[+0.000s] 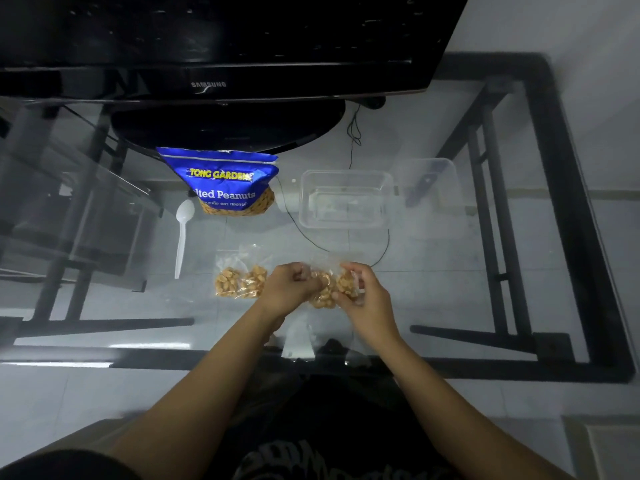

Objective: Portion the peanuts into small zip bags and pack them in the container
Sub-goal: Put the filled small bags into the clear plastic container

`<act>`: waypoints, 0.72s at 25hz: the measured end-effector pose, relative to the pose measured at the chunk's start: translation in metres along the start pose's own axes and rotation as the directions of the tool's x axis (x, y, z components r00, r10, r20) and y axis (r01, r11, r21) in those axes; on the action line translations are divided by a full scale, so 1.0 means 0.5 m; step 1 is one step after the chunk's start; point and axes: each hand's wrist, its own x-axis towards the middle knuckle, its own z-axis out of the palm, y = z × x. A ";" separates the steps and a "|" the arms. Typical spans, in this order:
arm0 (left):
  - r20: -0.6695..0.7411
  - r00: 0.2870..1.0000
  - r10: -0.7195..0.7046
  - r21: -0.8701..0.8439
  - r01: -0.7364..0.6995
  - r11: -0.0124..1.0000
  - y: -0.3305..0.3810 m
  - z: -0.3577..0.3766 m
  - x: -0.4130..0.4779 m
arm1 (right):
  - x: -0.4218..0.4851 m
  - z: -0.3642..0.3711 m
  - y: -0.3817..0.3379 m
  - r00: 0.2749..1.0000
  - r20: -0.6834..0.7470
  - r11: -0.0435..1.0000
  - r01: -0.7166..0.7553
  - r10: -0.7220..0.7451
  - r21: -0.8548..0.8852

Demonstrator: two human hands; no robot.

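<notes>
Glass desk, toward its front edge: left hand and right hand both pinch a filled zip bag; the container lies beyond, nearer the right hand.

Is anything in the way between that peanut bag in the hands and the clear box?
Nothing solid. Only a thin black cable shows between the held zip bag and the open container; on or under the glass, I cannot tell.
</notes>
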 end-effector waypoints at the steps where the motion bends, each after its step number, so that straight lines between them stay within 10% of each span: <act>1: 0.024 0.999 0.021 -0.061 -0.020 0.998 0.018 -0.002 -0.005 | 0.002 -0.011 -0.017 1.000 -0.008 0.998 0.018 -0.018 0.055; 8: -0.142 0.975 0.169 0.007 -0.169 0.986 0.218 0.009 0.102 | 0.172 -0.094 -0.143 0.997 -0.072 0.972 -0.003 0.021 0.233; 18: -0.209 0.963 0.167 0.488 -0.046 0.872 0.216 0.060 0.202 | 0.273 -0.087 -0.121 0.989 -0.094 0.939 -0.134 0.110 -0.317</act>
